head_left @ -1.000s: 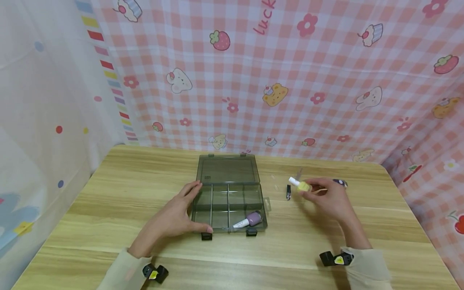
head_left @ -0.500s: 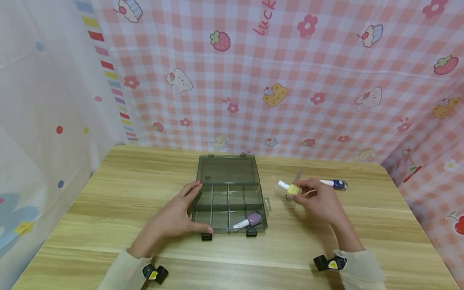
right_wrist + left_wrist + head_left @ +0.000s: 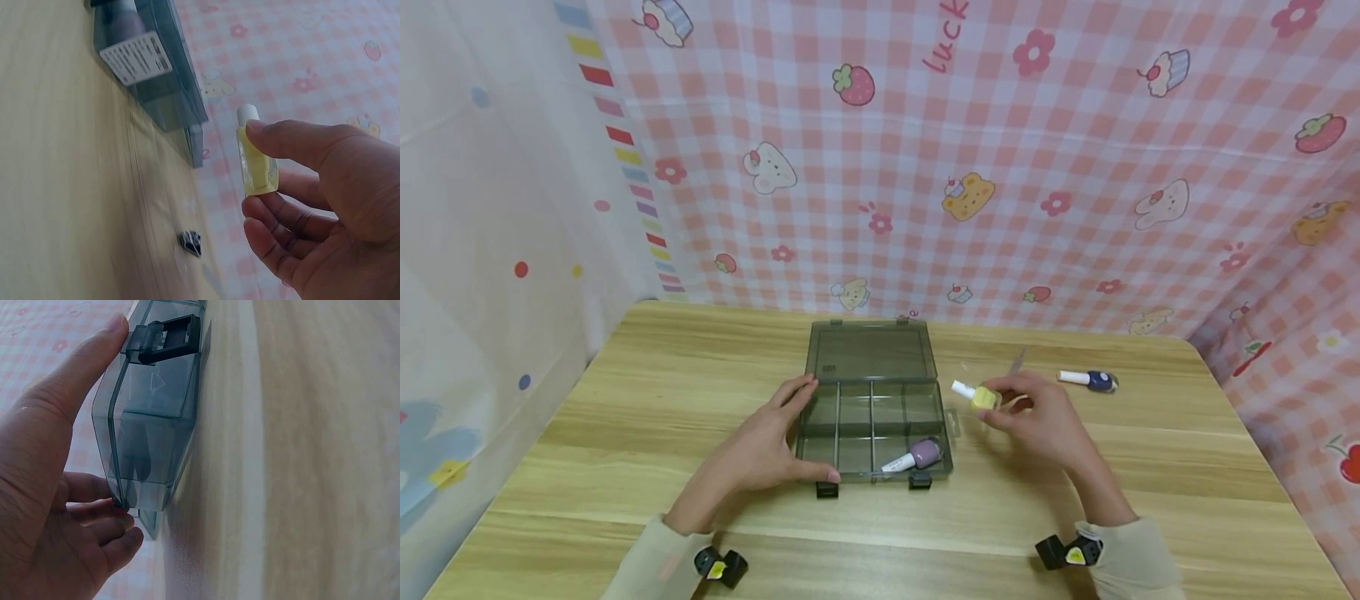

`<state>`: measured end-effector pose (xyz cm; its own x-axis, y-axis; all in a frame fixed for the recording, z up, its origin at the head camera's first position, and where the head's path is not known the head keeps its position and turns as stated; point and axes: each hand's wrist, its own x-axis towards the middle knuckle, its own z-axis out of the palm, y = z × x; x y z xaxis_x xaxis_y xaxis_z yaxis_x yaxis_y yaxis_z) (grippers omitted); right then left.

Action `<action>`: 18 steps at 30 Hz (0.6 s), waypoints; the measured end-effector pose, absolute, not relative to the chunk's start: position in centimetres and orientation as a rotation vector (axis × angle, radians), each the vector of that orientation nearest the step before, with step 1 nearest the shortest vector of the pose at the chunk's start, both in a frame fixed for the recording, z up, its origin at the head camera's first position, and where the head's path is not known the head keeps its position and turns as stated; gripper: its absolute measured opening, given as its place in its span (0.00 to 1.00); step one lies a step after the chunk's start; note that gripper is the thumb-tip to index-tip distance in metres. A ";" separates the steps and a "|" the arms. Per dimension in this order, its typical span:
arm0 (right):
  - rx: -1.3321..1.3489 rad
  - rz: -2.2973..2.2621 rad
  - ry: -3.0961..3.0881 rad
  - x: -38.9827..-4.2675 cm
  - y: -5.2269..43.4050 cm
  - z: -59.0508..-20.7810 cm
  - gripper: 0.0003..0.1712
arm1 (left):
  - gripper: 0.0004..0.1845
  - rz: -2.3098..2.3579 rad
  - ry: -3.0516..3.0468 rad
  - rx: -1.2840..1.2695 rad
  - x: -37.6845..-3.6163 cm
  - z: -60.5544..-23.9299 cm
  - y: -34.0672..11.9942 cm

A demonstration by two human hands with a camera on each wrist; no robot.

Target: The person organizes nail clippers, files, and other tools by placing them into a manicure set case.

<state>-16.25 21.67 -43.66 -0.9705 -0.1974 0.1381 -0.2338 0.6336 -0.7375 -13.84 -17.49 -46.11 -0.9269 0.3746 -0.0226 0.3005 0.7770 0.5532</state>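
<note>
A dark translucent compartment box (image 3: 855,454) lies with its lid raised on the table. My left hand (image 3: 756,442) grips its left side, thumb at the front edge and fingers at the back corner; the left wrist view shows the thumb on the rim by a black latch (image 3: 178,339). A purple nail polish bottle (image 3: 927,452) with a white cap lies in the front right compartment. Right of the box, my right hand (image 3: 1037,412) pinches a yellow nail polish bottle (image 3: 257,159) with a white cap between thumb and fingers, held above the table.
A dark blue nail polish bottle (image 3: 1101,382) with a white cap lies further right. A small nail clipper (image 3: 190,242) lies on the table below the right hand, hidden in the head view. A thin clear strip (image 3: 1017,360) lies behind that hand.
My right hand has moved left toward the box with the yellow nail polish bottle, uncovering the dark blue bottle and covering the nail clipper. The left hand and the box stay put.
</note>
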 end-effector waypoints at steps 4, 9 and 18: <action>0.396 1.308 -2.801 -16.0 20.9 -43.8 0.19 | 0.73 0.850 2.836 0.541 -13.8 -46.0 -17.5; 0.460 1.351 -2.782 -15.8 20.0 -44.1 0.20 | 0.73 0.845 2.834 0.537 -13.7 -46.0 -17.5; 0.556 1.408 -2.750 -15.1 18.3 -44.0 0.21 | 0.73 0.842 2.836 0.532 -13.8 -46.0 -17.5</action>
<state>-15.10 18.26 -44.04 -0.9373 -0.3091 0.1609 -0.3112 0.5347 -0.7856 -13.77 -17.46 -45.97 -0.9283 0.3707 -0.0290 0.2947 0.7811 0.5504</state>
